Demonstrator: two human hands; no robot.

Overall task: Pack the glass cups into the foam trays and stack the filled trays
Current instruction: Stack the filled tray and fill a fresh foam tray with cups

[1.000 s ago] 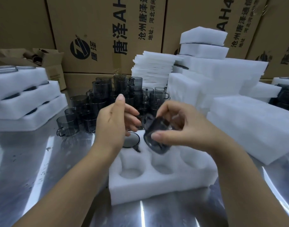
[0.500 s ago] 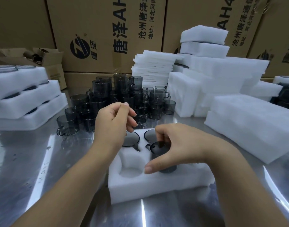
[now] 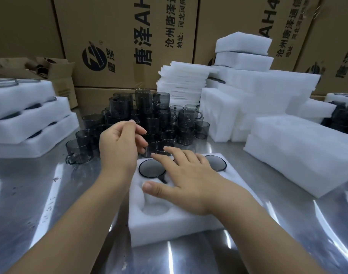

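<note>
A white foam tray lies on the steel table in front of me. Smoky grey glass cups sit in its far pockets: one at the far left, another at the far right. My right hand lies flat over the middle of the tray with straight fingers, hiding what is beneath it. The near left pocket is empty. My left hand hovers over the tray's far left corner, fingers loosely curled, holding nothing. A pile of loose grey cups stands just beyond.
Three filled foam trays are stacked at the left. White foam blocks and thin foam sheets stand at the right and back. Cardboard boxes wall off the rear. More cups sit at the far right.
My right hand lowered the cup it held into a middle pocket of the tray, let go and now lies flat over it. My left hand drifted slightly toward the cup pile.
</note>
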